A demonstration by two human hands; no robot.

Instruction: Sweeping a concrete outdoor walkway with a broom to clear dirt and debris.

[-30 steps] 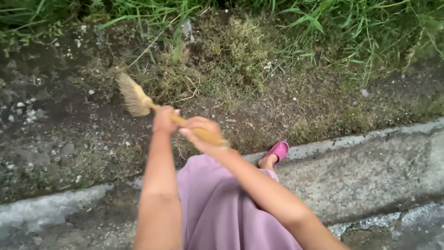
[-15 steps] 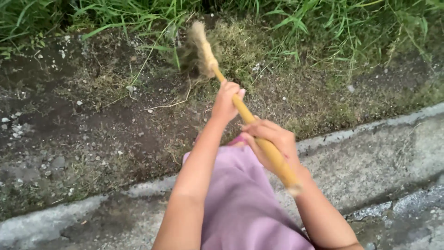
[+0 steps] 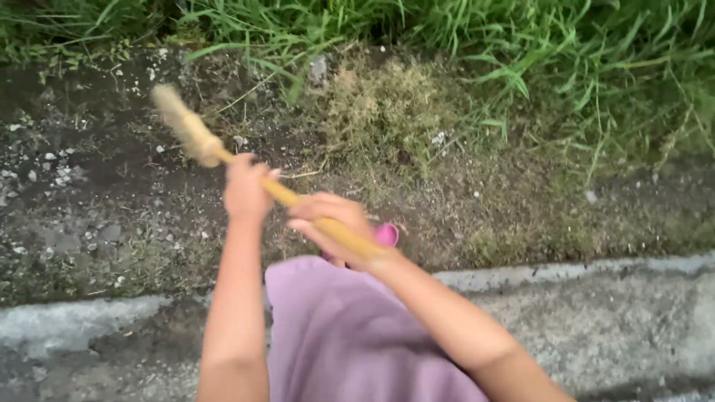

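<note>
Head view, starting at the far left: I see dark damp soil [image 3: 89, 216] strewn with small pale stones, and below it a grey concrete kerb [image 3: 596, 327] running across the lower part of the frame. In the upper left the blurred straw head of the hand broom [image 3: 195, 138] is raised over the soil, pointing toward the upper left corner; its yellow handle slants down toward the centre. My left hand [image 3: 244, 192] is closed round that handle just behind the straw head, fingers wrapped tight. Just right of it and a little lower, my right hand [image 3: 331, 223] is clamped on the same handle nearer its end, so the two hands sit close together on the one stick without touching. Both forearms rise from the bottom edge, with a mauve garment [image 3: 350, 335] between them. Peeping out just right of the right hand is a pink shoe [image 3: 386, 234], resting on the soil at the kerb's edge. Centre top holds a patch of dry, yellowed grass [image 3: 387, 112], and tall green grass [image 3: 566, 67] fills the upper right.
</note>
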